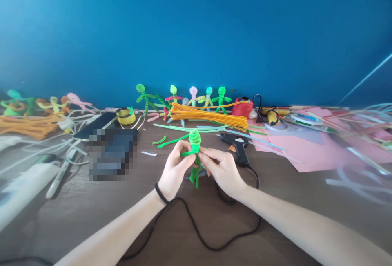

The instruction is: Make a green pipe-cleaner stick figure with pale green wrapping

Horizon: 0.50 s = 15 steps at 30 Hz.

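Observation:
A green pipe-cleaner figure [195, 138] is held upright between my hands, above the middle of the table. Its head is a coiled ball, and its legs hang down below my fingers. My left hand [177, 164] pinches the body from the left, with one green arm of the figure crossing over the fingers. From the right, my right hand [222, 168] presses thumb and fingertips against the body. The part of the torso between the fingertips is hidden. Partly covered behind the legs lies a thin grey object [202, 174] that I cannot make out.
A black hot glue gun [237, 145] lies right of my hands, its cord looping across the table. Behind lie orange pipe cleaners [211, 115] and several finished figures [222, 94] against the blue wall. Pink paper [284, 147] is at right; a dark phone [114, 151] at left.

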Motion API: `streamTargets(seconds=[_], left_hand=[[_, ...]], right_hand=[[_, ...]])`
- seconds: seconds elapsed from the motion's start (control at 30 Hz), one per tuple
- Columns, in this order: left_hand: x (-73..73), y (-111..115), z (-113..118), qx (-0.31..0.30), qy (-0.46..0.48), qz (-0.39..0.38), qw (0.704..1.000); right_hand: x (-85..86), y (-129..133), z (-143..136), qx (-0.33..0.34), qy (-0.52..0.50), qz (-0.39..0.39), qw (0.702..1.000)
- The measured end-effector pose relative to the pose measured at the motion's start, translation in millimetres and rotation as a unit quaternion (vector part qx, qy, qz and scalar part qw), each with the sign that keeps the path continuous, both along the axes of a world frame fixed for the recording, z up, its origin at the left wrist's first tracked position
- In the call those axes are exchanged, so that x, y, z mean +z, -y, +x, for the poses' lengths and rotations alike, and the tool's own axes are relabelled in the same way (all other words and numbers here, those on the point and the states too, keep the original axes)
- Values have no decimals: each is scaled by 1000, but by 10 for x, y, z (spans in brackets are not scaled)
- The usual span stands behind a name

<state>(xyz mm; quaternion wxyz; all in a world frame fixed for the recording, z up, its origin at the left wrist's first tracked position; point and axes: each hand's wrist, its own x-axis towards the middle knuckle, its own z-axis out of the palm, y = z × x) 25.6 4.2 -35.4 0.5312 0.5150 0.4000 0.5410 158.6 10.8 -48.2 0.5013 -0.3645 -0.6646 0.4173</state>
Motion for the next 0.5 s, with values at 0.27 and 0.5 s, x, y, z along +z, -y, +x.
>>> streamTargets(seconds=[0.27,0.5], left_hand=[[-52,-23,-35,-11,0,17,1000],[4,-5,-5,11,-9,1,1000]], right_hand=[[23,11,-6,-3,-4,-7,1000],[23,15,2,1,-1,-6,1000]])
